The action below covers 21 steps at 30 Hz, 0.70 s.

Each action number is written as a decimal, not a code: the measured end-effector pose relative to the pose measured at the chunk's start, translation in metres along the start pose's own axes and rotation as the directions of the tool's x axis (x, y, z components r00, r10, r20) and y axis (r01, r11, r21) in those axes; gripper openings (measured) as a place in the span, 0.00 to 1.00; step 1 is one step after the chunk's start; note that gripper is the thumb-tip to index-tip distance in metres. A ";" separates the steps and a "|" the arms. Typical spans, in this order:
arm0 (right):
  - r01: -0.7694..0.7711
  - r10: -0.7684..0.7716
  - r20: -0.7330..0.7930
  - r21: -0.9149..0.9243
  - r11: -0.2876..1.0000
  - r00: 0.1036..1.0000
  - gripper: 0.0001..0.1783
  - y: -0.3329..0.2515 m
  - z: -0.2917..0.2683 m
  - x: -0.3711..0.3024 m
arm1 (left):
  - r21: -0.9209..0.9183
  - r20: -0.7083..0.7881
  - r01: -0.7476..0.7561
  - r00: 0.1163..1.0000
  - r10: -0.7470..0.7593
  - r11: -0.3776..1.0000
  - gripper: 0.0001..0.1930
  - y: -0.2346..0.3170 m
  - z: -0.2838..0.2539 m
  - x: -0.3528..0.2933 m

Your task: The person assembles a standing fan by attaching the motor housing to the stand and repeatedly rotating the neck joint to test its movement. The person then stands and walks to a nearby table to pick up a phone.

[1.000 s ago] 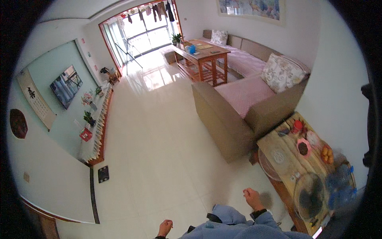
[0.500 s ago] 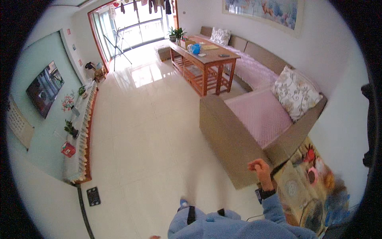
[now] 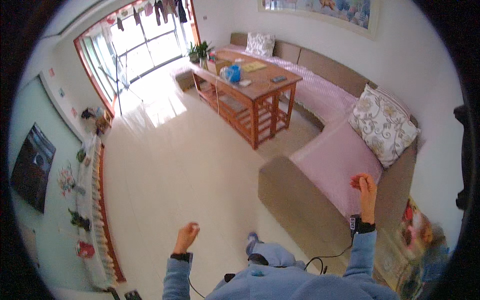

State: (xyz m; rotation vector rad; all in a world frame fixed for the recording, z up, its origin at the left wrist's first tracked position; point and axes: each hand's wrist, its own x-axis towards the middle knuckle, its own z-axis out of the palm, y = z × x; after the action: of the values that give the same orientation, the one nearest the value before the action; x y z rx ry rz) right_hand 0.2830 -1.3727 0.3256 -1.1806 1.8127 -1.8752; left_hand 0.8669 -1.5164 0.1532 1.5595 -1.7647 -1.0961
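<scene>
My left hand [image 3: 186,237] is raised over the pale tiled floor, its fingers curled in, with nothing visible in them. My right hand [image 3: 367,194] is held up in front of the sofa's pink seat cover [image 3: 336,167]. Its fingers are loosely bent with small gaps between them, and nothing shows in the grasp. Both blue sleeves end in dark wristbands with thin black cables. A brown sofa arm [image 3: 290,192] lies between my hands, nearest the right one, and neither hand touches it.
Ahead stands a wooden table [image 3: 265,82] with a blue bag [image 3: 233,73] and plants [image 3: 201,50] on it. A patterned cushion [image 3: 385,122] rests on the sofa. A long low cabinet [image 3: 97,210] and a television [image 3: 34,167] line the left. Blurred items crowd the lower right.
I have moved forward, and the table and sofa appear closer. My left hand has risen fully into view. My right hand has moved from the sofa arm's corner to before the pink seat.
</scene>
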 end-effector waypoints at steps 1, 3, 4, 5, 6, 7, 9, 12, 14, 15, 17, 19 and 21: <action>-0.032 0.032 -0.077 0.005 0.999 0.997 0.12 0.001 0.019 0.027 | -0.091 0.077 0.137 0.989 -0.130 0.986 0.11 0.008 -0.006 0.024; -0.019 0.022 -0.085 0.040 0.999 0.996 0.13 0.000 0.054 0.069 | 0.006 0.022 0.229 0.973 -0.229 0.973 0.10 0.015 -0.026 0.063; -0.045 0.053 -0.092 0.083 0.996 0.994 0.13 0.000 0.072 0.091 | 0.039 -0.028 0.223 0.975 -0.222 0.974 0.10 0.014 -0.036 0.078; -0.050 0.059 -0.079 0.118 0.992 0.995 0.13 -0.001 0.088 0.113 | 0.062 -0.083 0.214 0.974 -0.209 0.975 0.09 0.009 -0.043 0.093; -0.048 0.057 -0.054 0.157 0.986 0.997 0.13 0.000 0.102 0.135 | -0.017 -0.118 0.240 0.963 -0.240 0.971 0.10 0.001 -0.048 0.103; -0.059 0.064 -0.077 0.063 0.996 0.995 0.13 -0.001 0.111 0.156 | -0.102 -0.169 0.172 0.968 -0.188 0.980 0.10 -0.009 -0.053 0.115; 0.004 -0.008 -0.058 -0.068 0.998 0.998 0.13 0.002 0.125 0.194 | 0.007 -0.204 0.281 0.940 -0.274 0.960 0.12 -0.035 -0.060 0.143; 0.008 -0.039 -0.123 -0.244 0.970 0.992 0.13 0.012 0.139 0.244 | -0.139 -0.069 0.434 0.892 -0.446 0.890 0.13 -0.075 -0.066 0.208; -0.022 -0.048 -0.215 -0.313 0.950 0.975 0.13 0.017 0.145 0.266 | -0.212 0.075 0.459 0.888 -0.454 0.862 0.14 -0.093 -0.071 0.271; -0.010 -0.072 -0.229 -0.335 0.942 0.971 0.13 0.020 0.150 0.280 | -0.150 0.108 0.411 0.911 -0.398 0.899 0.14 -0.099 -0.071 0.312; -0.066 -0.074 -0.311 -0.416 0.907 0.948 0.13 0.014 0.157 0.298 | -0.007 0.169 0.285 0.945 -0.280 0.958 0.15 -0.095 -0.085 0.419; -0.073 -0.107 -0.383 -0.426 0.902 0.918 0.14 0.014 0.178 0.324 | 0.356 0.107 0.063 0.988 -0.108 0.932 0.15 -0.068 -0.085 0.536; -0.163 -0.053 -0.484 -0.392 0.906 0.873 0.14 0.009 0.197 0.345 | 0.652 0.215 -0.302 0.953 0.212 0.695 0.14 -0.021 -0.072 0.640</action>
State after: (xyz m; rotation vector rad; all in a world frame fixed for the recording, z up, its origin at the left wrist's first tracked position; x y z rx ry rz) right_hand 0.2020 -1.7505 0.4163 -0.7855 2.6032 -1.9245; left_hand 0.8172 -2.1564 0.0977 1.5581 -2.5746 -0.4045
